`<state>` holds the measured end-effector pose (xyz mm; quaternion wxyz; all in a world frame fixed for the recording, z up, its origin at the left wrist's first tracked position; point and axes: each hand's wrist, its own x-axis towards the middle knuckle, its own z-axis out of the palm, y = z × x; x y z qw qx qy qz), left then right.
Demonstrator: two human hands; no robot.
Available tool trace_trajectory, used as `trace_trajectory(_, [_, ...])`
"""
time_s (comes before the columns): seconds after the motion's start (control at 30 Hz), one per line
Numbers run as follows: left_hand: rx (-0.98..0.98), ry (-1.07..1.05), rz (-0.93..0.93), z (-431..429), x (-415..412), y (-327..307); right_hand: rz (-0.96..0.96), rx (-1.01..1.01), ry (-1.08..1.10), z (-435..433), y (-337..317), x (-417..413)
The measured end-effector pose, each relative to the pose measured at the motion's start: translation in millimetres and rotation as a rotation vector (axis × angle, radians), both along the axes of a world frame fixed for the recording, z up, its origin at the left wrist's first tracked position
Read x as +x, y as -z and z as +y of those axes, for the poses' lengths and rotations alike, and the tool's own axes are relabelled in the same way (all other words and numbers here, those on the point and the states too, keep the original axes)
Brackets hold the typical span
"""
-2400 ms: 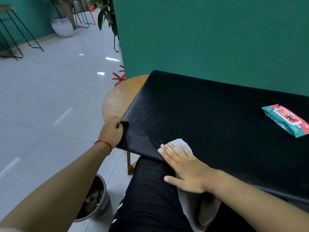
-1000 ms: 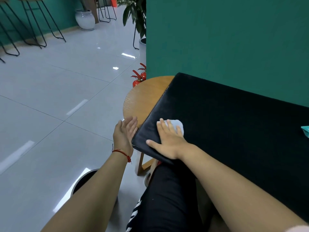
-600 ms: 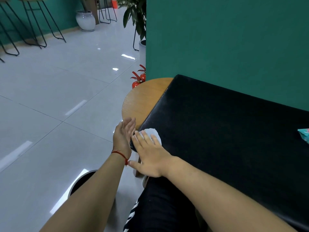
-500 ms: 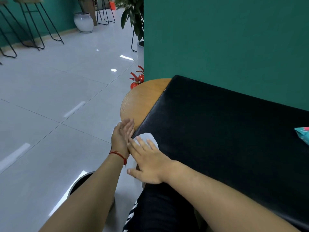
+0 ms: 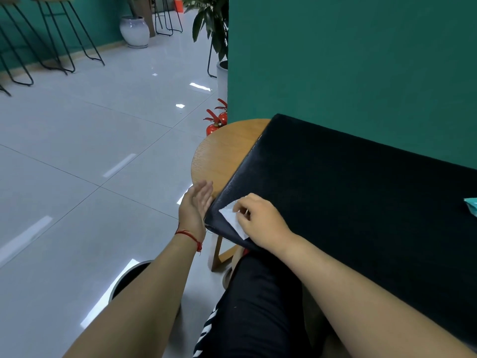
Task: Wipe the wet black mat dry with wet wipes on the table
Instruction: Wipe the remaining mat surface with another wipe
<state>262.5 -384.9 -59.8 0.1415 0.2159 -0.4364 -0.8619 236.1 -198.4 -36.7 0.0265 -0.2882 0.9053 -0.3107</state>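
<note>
Head cam, fwd-down, close on mat (image 5: 348,192)

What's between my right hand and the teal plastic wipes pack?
Head view: only bare flat black mat separates the right hand from the teal plastic wipes pack.

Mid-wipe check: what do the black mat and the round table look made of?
Black mat: probably faux leather or rubbery sheet, matte, with a faint pebbled sheen near its left edge. Round table: wood or wood veneer, smooth, light brown with visible grain lines.
</note>
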Motion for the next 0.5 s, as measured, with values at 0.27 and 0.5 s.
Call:
trace_trajectory(0.27, [0.000,0.014,0.018,-1,-1,3,0.028,0.077,-0.200,-50,5,16])
trace_trajectory(0.5, [-0.060,-0.003,0.017,2,1,4,-0.014,0.112,-0.155,-9,-2,29])
